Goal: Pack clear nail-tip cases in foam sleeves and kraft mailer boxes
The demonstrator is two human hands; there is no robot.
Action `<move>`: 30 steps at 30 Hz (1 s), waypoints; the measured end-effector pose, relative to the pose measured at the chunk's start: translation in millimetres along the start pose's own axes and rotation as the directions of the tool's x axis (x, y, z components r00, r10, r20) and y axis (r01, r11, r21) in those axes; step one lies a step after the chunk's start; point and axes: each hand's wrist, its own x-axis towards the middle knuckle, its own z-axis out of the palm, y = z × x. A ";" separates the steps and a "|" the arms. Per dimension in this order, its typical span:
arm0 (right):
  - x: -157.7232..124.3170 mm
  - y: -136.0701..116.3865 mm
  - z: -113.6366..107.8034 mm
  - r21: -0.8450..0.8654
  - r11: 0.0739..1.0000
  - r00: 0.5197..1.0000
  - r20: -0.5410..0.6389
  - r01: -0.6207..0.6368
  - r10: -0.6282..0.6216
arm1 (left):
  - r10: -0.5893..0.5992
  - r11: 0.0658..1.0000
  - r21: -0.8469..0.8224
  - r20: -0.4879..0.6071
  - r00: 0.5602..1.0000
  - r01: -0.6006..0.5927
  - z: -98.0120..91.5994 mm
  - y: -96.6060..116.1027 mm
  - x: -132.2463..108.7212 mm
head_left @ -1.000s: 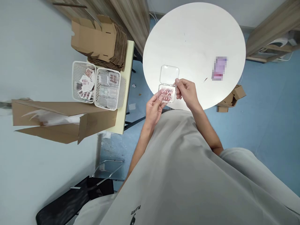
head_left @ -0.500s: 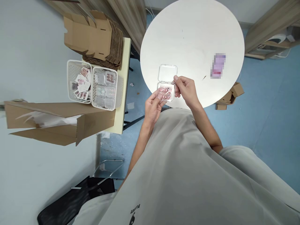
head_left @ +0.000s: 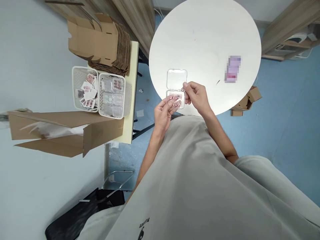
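A small clear plastic case (head_left: 177,79) is held at the near edge of the round white table (head_left: 205,53), its lid raised away from me. In its lower half lies a card of pink press-on nails (head_left: 175,101) in two rows. My left hand (head_left: 163,115) is closed on the near left corner, thumb on top over the nails. With thumb and fingers, my right hand (head_left: 197,95) pinches the case's right side close to the hinge. The fingers under the case are partly hidden.
On the side table at left stand a white basket of nail cards (head_left: 88,91), a basket of clear cases (head_left: 112,96), stacked flat cardboard boxes (head_left: 95,40) and an open carton (head_left: 105,131). A blurred purple item (head_left: 233,69) lies on the round table. A black chair (head_left: 82,211) is at lower left.
The case and both hands have shifted very slightly left in view. My grip on the case stays the same, and the lid remains raised.
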 end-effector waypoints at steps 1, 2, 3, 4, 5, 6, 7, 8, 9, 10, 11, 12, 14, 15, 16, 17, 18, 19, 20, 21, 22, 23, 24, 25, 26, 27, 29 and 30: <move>-0.2 -0.2 0.2 0.002 1.000 1.000 0.002 0.003 -0.003 | -0.001 1.000 0.000 -0.007 1.000 0.001 0.8 0.6 -0.1; -0.5 -0.4 0.3 0.004 1.000 1.000 0.001 0.005 -0.005 | -0.003 1.000 -0.001 -0.012 1.000 0.003 1.5 1.2 -0.3; -0.7 -0.6 0.4 0.004 1.000 1.000 0.000 0.006 -0.006 | -0.005 1.000 -0.002 -0.016 1.000 0.005 2.2 1.8 -0.5; -0.9 -0.8 0.4 0.000 1.000 1.000 -0.002 0.004 -0.004 | -0.005 1.000 -0.003 -0.017 1.000 0.005 2.8 2.3 -0.8; -1.1 -1.1 0.4 -0.006 1.000 1.000 -0.003 0.003 -0.003 | -0.005 1.000 -0.005 -0.017 1.000 0.005 3.3 2.9 -1.1; -1.4 -1.4 0.3 -0.013 1.000 1.000 -0.004 0.002 -0.002 | -0.005 1.000 -0.007 -0.016 1.000 0.005 3.6 3.3 -1.4; -1.6 -1.6 0.2 -0.019 1.000 1.000 -0.003 0.002 -0.002 | -0.005 1.000 -0.008 -0.014 1.000 0.005 3.8 3.6 -1.8; -1.9 -1.9 0.1 -0.025 1.000 1.000 -0.001 0.003 -0.003 | -0.006 1.000 -0.008 -0.013 1.000 0.006 3.9 3.7 -2.1; -2.3 -2.1 -0.1 -0.028 1.000 1.000 0.001 0.006 -0.006 | -0.007 1.000 -0.007 -0.013 1.000 0.007 3.8 3.7 -2.3; -2.7 -2.4 -0.2 -0.029 1.000 1.000 0.004 0.010 -0.010 | -0.007 1.000 -0.006 -0.012 1.000 0.007 3.6 3.5 -2.5; -3.2 -2.9 -0.3 -0.028 1.000 1.000 0.008 0.014 -0.013 | -0.006 1.000 -0.007 -0.010 1.000 0.006 3.3 3.2 -2.7; -3.8 -3.5 -0.3 -0.025 1.000 1.000 0.012 0.017 -0.016 | -0.002 1.000 -0.007 -0.006 1.000 0.002 2.8 2.6 -2.7; -5.3 -5.4 -0.1 -0.020 1.000 1.000 0.015 0.015 -0.015 | 0.005 1.000 -0.008 0.002 1.000 -0.005 1.9 1.2 -2.7; -6.1 -6.7 0.1 -0.020 1.000 1.000 0.014 0.010 -0.009 | 0.009 1.000 -0.008 0.004 1.000 -0.008 1.4 0.4 -2.7; -6.9 -8.0 0.5 -0.020 1.000 1.000 0.010 0.001 -0.001 | 0.011 1.000 -0.006 0.004 1.000 -0.011 1.0 -0.3 -2.7; -7.7 -9.2 0.8 -0.019 1.000 1.000 0.005 -0.008 0.008 | 0.011 1.000 -0.003 0.003 1.000 -0.011 0.7 -0.9 -2.9; -8.3 -10.3 1.2 -0.018 1.000 1.000 0.001 -0.016 0.016 | 0.011 1.000 0.000 0.001 1.000 -0.011 0.5 -1.3 -3.1; -8.9 -11.1 1.5 -0.017 1.000 1.000 0.000 -0.023 0.023 | 0.011 1.000 0.004 0.001 1.000 -0.011 0.4 -1.6 -3.4; -9.3 -11.6 1.7 -0.016 0.999 1.000 -0.001 -0.028 0.028 | 0.010 1.000 0.008 0.001 1.000 -0.010 0.3 -1.7 -3.7; -9.7 -11.8 1.8 -0.015 0.999 1.000 0.001 -0.031 0.031 | 0.010 1.000 0.012 0.002 1.000 -0.010 0.4 -1.7 -4.2; -10.0 -11.8 1.8 -0.014 0.999 0.999 0.004 -0.033 0.033 | 0.012 1.000 0.014 0.002 1.000 -0.012 0.5 -1.5 -4.8; -10.3 -11.6 1.7 -0.013 0.999 0.999 0.008 -0.034 0.034 | 0.014 1.000 0.015 0.001 1.000 -0.014 0.7 -1.3 -5.4; -10.5 -11.4 1.5 -0.012 0.999 0.999 0.011 -0.034 0.034 | 0.016 1.000 0.015 -0.001 1.000 -0.016 1.0 -1.1 -6.0; -10.7 -11.1 1.2 -0.011 0.999 0.999 0.015 -0.034 0.034 | 0.017 1.000 0.015 -0.005 1.000 -0.017 1.4 -0.9 -6.7; -11.0 -10.9 1.0 -0.010 0.999 0.999 0.017 -0.035 0.035 | 0.017 1.000 0.014 -0.010 1.000 -0.017 1.8 -0.7 -7.3; -11.2 -10.9 0.8 -0.010 0.999 0.999 0.018 -0.035 0.035 | 0.017 1.000 0.013 -0.013 1.000 -0.016 2.1 -0.7 -7.9; -11.6 -10.9 0.6 -0.012 0.999 0.999 0.016 -0.035 0.035 | 0.015 1.000 0.012 -0.016 1.000 -0.015 2.3 -1.0 -8.7; -11.9 -11.0 0.5 -0.014 0.999 0.999 0.016 -0.032 0.032 | 0.014 1.000 0.013 -0.015 1.000 -0.014 2.1 -1.4 -9.0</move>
